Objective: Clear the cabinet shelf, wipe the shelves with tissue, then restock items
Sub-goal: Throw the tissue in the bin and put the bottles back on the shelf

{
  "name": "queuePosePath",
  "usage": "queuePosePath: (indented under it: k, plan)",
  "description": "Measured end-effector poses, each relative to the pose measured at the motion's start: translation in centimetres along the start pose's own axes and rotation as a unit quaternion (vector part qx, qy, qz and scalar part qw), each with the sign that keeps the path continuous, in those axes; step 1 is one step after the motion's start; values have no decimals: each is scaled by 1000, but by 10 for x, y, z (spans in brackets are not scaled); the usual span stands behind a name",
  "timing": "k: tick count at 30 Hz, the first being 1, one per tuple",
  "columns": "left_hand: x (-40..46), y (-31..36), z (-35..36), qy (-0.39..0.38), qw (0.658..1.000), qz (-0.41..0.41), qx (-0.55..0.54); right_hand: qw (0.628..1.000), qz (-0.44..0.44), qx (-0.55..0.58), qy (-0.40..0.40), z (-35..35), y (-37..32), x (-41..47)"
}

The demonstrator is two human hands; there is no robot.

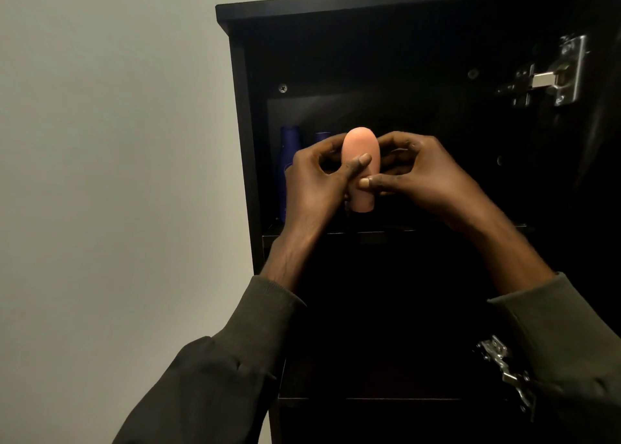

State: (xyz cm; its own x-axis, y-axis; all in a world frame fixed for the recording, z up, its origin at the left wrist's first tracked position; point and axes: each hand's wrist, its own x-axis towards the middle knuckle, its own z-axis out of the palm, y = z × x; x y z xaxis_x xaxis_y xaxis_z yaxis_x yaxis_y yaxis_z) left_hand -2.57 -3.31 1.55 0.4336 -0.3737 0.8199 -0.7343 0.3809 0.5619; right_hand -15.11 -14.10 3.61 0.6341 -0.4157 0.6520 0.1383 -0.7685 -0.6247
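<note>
A rounded peach-pink bottle (360, 148) is held upright in front of the open black cabinet (242, 114). My left hand (312, 181) grips it from the left with the thumb across its front. My right hand (420, 174) grips it from the right, thumb pressed on its lower front. Behind my left hand, on the upper shelf (373, 233), stands a tall dark blue bottle (289, 154), with a second blue bottle (322, 136) beside it, mostly hidden. The bottom of the peach bottle hovers just above the shelf's front edge.
The cabinet door (605, 74) hangs open at the right, with a metal hinge (551, 77) up high and another hinge (504, 369) lower down. A lower shelf (369, 398) is dark and hard to read. A pale wall (100, 141) lies to the left.
</note>
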Motion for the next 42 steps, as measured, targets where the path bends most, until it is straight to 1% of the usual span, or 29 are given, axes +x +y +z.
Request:
queuePosePath:
  k: [3,6,11,15,22,25,34,42]
  plan:
    - [0,0,2,3,1000,-15,-18,998,31,-29,36,-4,4,3]
    - [1,2,0,17,999,-26,-24,991,67,-91,71,-7,11,11]
    - [0,0,-2,24,999,-26,-32,983,112,-129,61,-3,19,18]
    - [-1,-1,-4,33,999,-16,-22,979,127,-154,47,3,24,22]
    - [-4,-5,-10,39,999,-28,-5,972,161,-157,69,12,25,24]
    - [-5,-7,-10,34,999,-27,1,970,161,-166,80,13,24,24]
    - [-11,-14,-6,23,999,-40,-6,968,162,-173,80,17,27,23]
    - [-14,-16,-5,13,998,-55,-5,968,143,-170,117,16,30,16]
